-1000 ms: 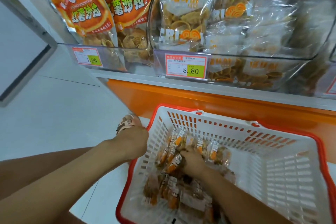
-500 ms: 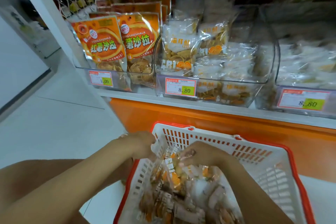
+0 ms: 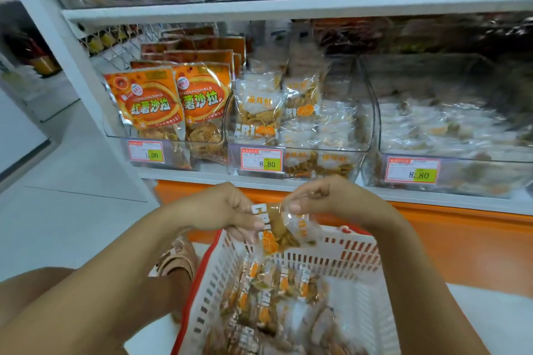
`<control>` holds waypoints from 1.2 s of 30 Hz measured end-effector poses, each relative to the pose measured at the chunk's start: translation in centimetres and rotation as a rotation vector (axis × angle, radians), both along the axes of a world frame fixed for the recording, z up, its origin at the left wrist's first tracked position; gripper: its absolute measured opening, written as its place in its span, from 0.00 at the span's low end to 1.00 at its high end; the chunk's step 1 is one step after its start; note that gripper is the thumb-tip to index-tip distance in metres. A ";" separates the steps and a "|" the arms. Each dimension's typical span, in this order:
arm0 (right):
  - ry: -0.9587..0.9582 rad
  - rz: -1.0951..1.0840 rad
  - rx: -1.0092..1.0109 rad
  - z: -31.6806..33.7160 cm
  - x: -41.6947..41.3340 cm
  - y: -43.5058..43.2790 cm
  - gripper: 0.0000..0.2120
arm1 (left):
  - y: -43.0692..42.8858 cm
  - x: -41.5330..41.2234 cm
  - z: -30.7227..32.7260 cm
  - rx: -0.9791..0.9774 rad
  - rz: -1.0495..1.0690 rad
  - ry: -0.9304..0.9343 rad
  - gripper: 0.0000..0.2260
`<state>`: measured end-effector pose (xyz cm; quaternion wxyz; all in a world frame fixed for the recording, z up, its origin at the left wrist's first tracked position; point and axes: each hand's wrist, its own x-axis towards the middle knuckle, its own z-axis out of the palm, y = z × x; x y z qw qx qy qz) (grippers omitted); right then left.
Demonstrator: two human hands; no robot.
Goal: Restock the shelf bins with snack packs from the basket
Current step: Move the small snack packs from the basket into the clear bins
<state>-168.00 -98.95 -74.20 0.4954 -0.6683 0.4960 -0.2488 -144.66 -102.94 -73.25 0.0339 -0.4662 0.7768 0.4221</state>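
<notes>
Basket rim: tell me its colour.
The basket rim is red; the head view shows it best, along the left edge.

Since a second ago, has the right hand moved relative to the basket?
Yes, upward: the right hand rose from among the packs in the basket to above its far rim, holding a snack pack.

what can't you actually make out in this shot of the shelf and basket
Head view only:
- Right-hand bin contents: motion-blurred.
- Basket: cut off by the bottom edge, so the pack count is unknown.
- Snack pack lettering: partly covered by the left hand and right hand.
- Middle price tag: fine print too small.
</notes>
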 end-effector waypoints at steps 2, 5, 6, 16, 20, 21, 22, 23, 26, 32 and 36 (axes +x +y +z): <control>-0.067 -0.051 0.015 0.1 -0.5 -0.1 0.19 | -0.6 0.3 0.8 0.044 0.052 0.139 0.28; -0.185 -0.084 0.041 1.6 -0.4 -0.2 0.14 | -1.0 0.0 2.3 0.170 0.209 0.401 0.12; -0.232 -0.126 0.054 1.8 -0.2 -0.4 0.11 | -1.0 -0.3 2.6 0.170 0.249 0.470 0.08; 0.070 -0.581 -0.312 8.1 -1.4 -3.2 0.18 | -4.8 -0.9 3.3 -0.216 0.547 0.442 0.10; 0.218 -0.722 -0.393 10.0 -2.5 -5.9 0.14 | -5.3 -1.3 3.2 -0.249 0.574 0.391 0.05; 0.231 -0.738 -0.395 10.2 -2.7 -6.6 0.15 | -5.3 -1.4 3.2 -0.252 0.575 0.388 0.04; 0.246 -0.750 -0.390 10.2 -2.9 -7.4 0.15 | -5.3 -1.5 3.2 -0.254 0.577 0.384 0.03; 0.259 -0.753 -0.367 10.1 -3.0 -8.3 0.14 | -5.3 -1.5 3.2 -0.255 0.576 0.382 0.02; 0.231 -0.747 -0.269 9.3 -2.8 -10.6 0.16 | -5.2 -1.7 3.3 -0.259 0.580 0.389 0.02; 0.186 -0.742 -0.193 6.1 -2.1 -13.2 0.13 | -5.6 -1.7 3.1 -0.246 0.583 0.393 0.04; 0.072 -0.799 -0.241 4.9 -1.7 -13.4 0.19 | -5.7 -1.7 3.0 -0.235 0.588 0.402 0.03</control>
